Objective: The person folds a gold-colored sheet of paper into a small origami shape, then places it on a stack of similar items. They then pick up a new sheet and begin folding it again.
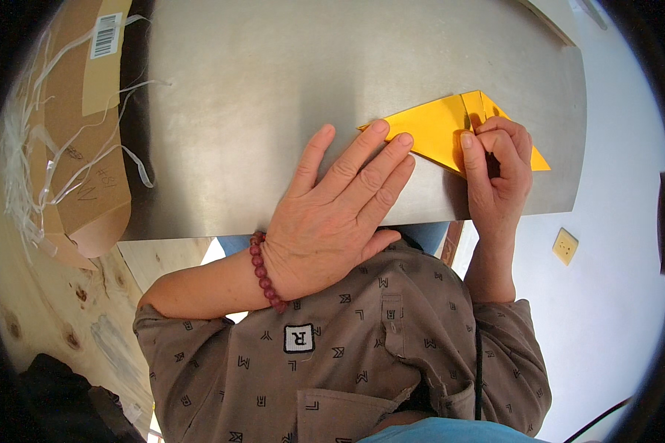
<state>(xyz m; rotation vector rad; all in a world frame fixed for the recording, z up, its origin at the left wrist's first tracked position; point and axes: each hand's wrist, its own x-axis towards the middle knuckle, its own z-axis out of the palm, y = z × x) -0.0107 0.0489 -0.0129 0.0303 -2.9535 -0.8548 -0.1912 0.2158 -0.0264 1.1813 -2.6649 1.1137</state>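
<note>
A folded sheet of yellow paper (440, 129) lies on the metal table toward its right side, with a pointed tip at the left and another at the right. My left hand (336, 196), with a beaded bracelet at its wrist, is spread flat, its fingertips resting on the paper's left end. Near the paper's right part, my right hand (501, 166) pinches a raised fold between thumb and curled fingers. The fingers partly hide that fold and the paper's lower right edge.
The grey metal table (251, 96) spans the middle. At the left stands a brown cardboard box (89, 170) with strands of clear plastic strip (29, 192) hanging over it. A wall socket (565, 246) is on the white wall at the right.
</note>
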